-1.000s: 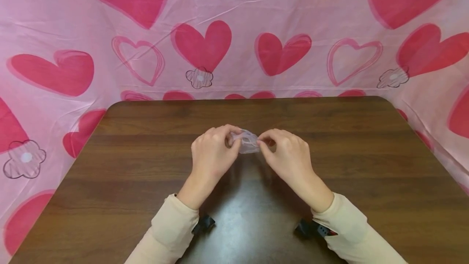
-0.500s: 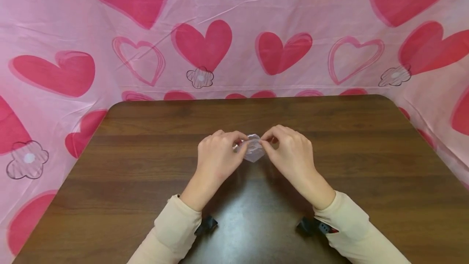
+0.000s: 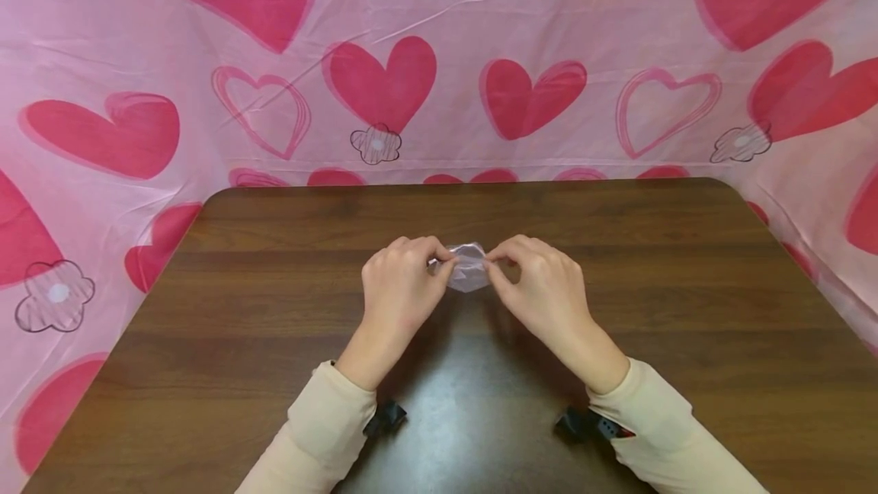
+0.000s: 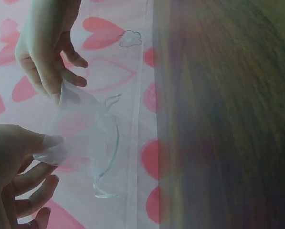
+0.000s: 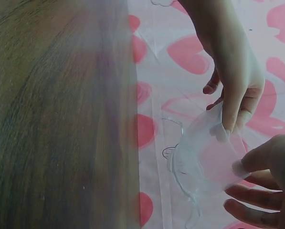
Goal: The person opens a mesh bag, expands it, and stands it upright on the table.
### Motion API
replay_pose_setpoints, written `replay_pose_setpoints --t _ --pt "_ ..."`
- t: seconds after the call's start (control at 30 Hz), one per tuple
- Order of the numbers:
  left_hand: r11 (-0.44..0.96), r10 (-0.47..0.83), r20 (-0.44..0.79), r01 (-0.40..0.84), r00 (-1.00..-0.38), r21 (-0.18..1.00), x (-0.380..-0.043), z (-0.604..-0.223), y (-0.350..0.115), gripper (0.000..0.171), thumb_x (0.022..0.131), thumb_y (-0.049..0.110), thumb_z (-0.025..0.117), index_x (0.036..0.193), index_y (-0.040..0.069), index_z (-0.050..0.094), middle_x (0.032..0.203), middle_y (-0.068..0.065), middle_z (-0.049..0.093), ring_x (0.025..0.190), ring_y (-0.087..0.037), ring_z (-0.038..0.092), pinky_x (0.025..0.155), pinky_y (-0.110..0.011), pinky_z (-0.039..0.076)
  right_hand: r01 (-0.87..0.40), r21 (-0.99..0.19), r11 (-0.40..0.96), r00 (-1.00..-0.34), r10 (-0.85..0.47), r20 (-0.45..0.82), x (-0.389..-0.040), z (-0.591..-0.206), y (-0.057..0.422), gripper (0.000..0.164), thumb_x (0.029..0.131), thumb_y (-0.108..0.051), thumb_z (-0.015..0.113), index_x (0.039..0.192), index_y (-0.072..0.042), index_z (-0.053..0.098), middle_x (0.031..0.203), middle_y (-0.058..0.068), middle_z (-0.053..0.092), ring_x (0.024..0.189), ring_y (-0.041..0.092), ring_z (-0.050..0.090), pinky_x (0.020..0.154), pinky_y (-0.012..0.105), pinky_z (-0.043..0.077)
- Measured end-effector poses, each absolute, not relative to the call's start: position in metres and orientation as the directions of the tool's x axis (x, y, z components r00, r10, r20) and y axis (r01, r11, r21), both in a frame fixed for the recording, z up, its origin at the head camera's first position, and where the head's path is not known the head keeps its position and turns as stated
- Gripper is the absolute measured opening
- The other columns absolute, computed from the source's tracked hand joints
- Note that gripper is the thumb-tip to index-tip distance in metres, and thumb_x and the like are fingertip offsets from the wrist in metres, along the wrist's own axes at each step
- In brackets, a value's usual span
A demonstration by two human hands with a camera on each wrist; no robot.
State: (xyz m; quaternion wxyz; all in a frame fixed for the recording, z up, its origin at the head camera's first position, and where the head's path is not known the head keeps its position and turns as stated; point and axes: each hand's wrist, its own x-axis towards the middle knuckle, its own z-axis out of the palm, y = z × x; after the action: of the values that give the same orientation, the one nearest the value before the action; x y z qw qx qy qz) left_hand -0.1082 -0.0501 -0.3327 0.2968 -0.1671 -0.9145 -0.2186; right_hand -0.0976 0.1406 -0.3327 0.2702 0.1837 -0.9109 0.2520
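Observation:
Between both hands hangs a small translucent whitish pouch of thin, sheer material. My left hand pinches its left side between thumb and index finger. On the opposite side, my right hand pinches it the same way. The left wrist view shows the pouch spread between the fingertips, a thin shiny cord running along its far edge with loose ends. From the right wrist, the pouch looks see-through, its cord curving along the edge away from the fingers. Other fingers of my right hand stay loosely bent.
A dark brown wooden table lies beneath the hands. Behind and beside it hangs a pink cloth printed with red hearts and flowers. Black wrist devices sit at the light sleeves.
The left hand moves right toward the other hand, then back left. The pouch bunches and spreads again between the fingertips. The right hand shifts slightly, and both keep their pinch.

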Motion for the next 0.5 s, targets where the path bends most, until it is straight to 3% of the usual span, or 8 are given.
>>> replay_pose_setpoints --t 0.27,0.5 --pt "0.827 0.285 0.578 0.501 -0.765 0.256 -0.1072 -0.3343 -0.0458 0.014 0.084 0.028 0.077 0.096 0.023 0.075 0.073 0.012 0.07 0.057 -0.012 0.058 0.049 -0.031 0.044 -0.48 -0.364 0.798 -0.769 -0.184 0.612 -0.098 -0.333 0.1399 0.007 0.081 -0.015 0.081 0.086 -0.015 0.077 0.083 -0.001 0.072 0.065 0.018 0.063 0.05 0.035 0.045" --pt "0.836 0.262 0.608 0.491 -0.75 0.246 -0.1068 -0.3362 -0.0448 0.008 0.09 0.025 0.071 0.093 0.021 0.077 0.063 0.004 0.065 0.049 -0.016 0.054 0.045 -0.032 0.04 -0.496 -0.361 0.79 -0.768 -0.205 0.606 -0.0967 -0.334 0.139 0.014 0.081 -0.022 0.083 0.092 -0.015 0.077 0.087 -0.002 0.072 0.073 0.018 0.066 0.053 0.036 0.049"
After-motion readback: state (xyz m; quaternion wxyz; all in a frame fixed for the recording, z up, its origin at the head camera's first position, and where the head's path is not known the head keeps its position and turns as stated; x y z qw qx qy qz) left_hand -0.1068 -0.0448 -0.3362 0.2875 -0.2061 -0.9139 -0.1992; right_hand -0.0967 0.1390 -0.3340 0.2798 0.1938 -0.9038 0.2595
